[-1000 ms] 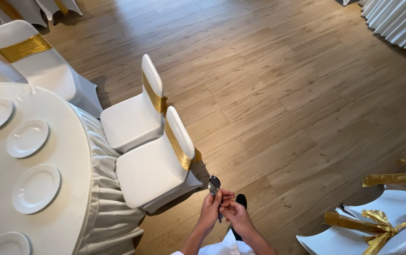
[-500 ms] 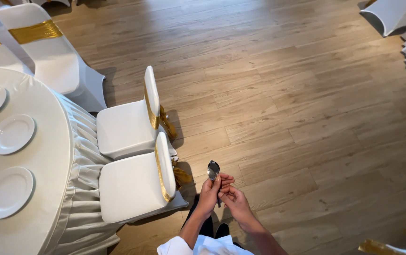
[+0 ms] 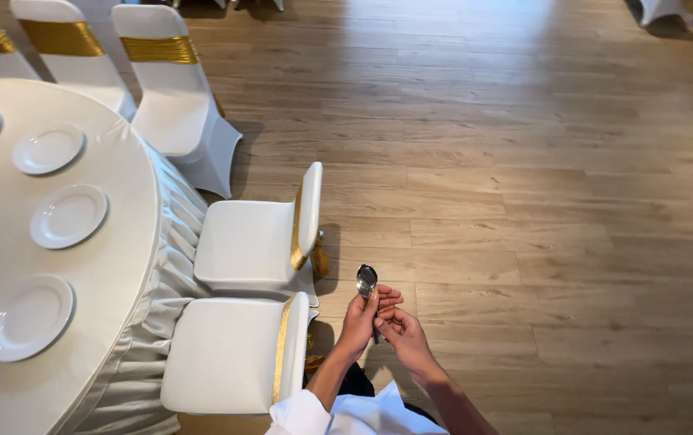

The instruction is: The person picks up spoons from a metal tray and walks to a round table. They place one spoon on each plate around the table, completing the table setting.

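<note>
A bunch of metal spoons (image 3: 366,280) stands upright between both hands, bowls pointing up. My left hand (image 3: 361,321) wraps around the handles from the left. My right hand (image 3: 399,329) grips the lower part of the handles from the right; the handles themselves are mostly hidden by the fingers. Both hands hover over the wooden floor, just right of the nearest white-covered chair (image 3: 233,354) with a gold band.
A round table (image 3: 113,266) with a white cloth carries several white plates (image 3: 68,216) at the left. More white chairs with gold sashes (image 3: 262,238) (image 3: 173,89) ring it. Wooden floor (image 3: 523,201) stretches to the right.
The view has swung left and back, so more of the table, plates and far chairs show. The hands keep holding the spoons in the same pose.
</note>
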